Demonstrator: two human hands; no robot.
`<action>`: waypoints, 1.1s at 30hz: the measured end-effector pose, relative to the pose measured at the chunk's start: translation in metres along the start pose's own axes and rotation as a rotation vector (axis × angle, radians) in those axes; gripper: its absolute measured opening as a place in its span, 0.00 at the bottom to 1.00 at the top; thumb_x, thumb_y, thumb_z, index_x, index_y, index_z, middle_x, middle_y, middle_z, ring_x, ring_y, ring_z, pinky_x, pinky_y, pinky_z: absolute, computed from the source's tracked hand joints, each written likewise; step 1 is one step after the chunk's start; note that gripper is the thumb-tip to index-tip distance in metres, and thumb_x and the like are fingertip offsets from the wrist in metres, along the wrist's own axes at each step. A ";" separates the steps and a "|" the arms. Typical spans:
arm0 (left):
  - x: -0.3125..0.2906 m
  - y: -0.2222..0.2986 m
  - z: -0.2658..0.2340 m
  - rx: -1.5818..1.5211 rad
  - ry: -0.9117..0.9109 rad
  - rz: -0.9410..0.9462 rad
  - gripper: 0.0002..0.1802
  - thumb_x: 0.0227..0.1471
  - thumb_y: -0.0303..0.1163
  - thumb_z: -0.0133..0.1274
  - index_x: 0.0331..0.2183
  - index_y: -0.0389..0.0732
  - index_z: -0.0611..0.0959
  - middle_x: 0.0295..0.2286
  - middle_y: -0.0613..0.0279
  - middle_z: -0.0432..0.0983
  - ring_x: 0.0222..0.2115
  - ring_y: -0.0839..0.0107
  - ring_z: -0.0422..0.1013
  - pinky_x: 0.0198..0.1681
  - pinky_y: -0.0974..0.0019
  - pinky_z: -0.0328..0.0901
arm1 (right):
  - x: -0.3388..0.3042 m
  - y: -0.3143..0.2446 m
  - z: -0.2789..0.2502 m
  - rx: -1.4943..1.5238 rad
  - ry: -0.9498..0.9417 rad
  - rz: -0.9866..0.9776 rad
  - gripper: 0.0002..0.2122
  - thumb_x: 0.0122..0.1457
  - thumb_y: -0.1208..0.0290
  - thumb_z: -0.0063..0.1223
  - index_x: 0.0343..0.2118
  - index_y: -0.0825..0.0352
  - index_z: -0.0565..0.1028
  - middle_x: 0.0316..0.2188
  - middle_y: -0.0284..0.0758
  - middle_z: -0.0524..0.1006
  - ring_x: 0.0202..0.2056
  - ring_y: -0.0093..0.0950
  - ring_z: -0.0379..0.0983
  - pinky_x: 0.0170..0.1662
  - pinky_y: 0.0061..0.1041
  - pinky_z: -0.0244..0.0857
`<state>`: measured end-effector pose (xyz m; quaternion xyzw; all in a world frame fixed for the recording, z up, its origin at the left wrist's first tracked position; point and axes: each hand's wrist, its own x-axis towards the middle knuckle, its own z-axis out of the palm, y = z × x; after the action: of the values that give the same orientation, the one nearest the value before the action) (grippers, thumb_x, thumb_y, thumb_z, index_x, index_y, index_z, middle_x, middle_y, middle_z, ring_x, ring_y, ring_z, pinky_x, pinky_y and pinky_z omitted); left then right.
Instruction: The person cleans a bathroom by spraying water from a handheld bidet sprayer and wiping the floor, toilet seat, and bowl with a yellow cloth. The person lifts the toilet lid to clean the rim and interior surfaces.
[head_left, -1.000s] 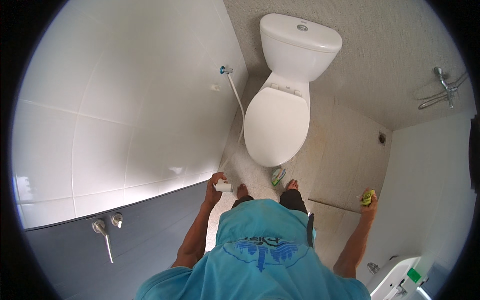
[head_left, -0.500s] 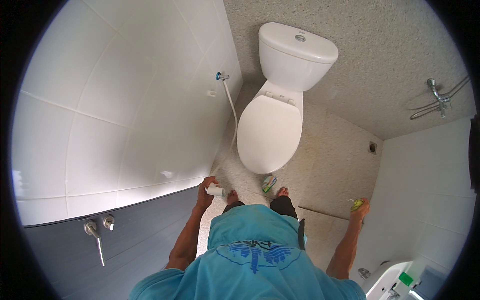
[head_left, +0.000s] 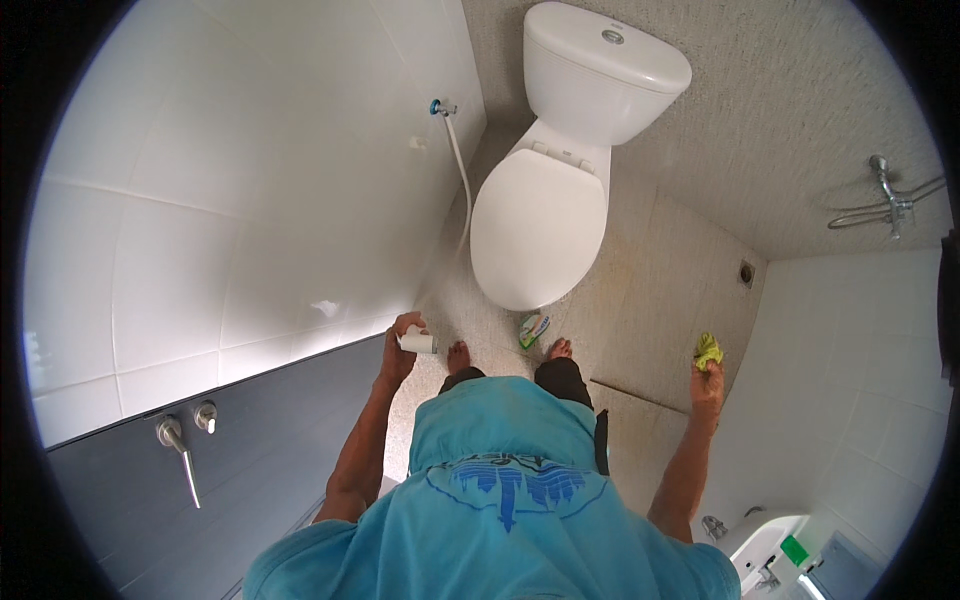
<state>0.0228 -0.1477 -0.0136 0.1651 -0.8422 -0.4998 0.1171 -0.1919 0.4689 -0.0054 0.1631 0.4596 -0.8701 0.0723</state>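
My left hand (head_left: pixel 396 358) is closed round a white bidet sprayer (head_left: pixel 418 343) beside the left wall. A white hose (head_left: pixel 462 180) runs down from a valve on that wall toward it; its lower end is hard to make out. Out to the right, my right hand (head_left: pixel 708 390) grips a crumpled yellow-green cloth (head_left: pixel 708 350), which sticks up past the fingers. Ahead of me stands a white toilet (head_left: pixel 540 230) with its lid down. A green and white packet (head_left: pixel 533 330) lies on the floor between my feet and the toilet bowl.
Grey door (head_left: pixel 270 430) with a metal lever handle (head_left: pixel 180 460) at left. A shower mixer (head_left: pixel 888 200) is mounted on the far wall at right. The floor has a drain (head_left: pixel 746 273) near the right corner. A white washbasin (head_left: pixel 755 545) stands at lower right.
The view has tilted, so the toilet and floor sit higher in it. More of the cloth now shows above my right hand's fingers. My left hand keeps its hold on the sprayer.
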 end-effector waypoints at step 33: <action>0.016 0.048 0.005 0.048 0.148 -0.032 0.12 0.53 0.17 0.53 0.40 0.40 0.76 0.37 0.61 0.75 0.38 0.68 0.71 0.43 0.64 0.66 | 0.077 -0.020 -0.070 -0.696 0.290 -0.037 0.20 0.61 0.68 0.53 0.53 0.71 0.67 0.44 0.40 0.72 0.42 0.39 0.72 0.48 0.44 0.67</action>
<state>-0.0016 -0.1283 0.0264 0.2179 -0.8402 -0.4677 0.1671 -0.2540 0.5398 -0.0540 0.2419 0.7359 -0.6311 0.0420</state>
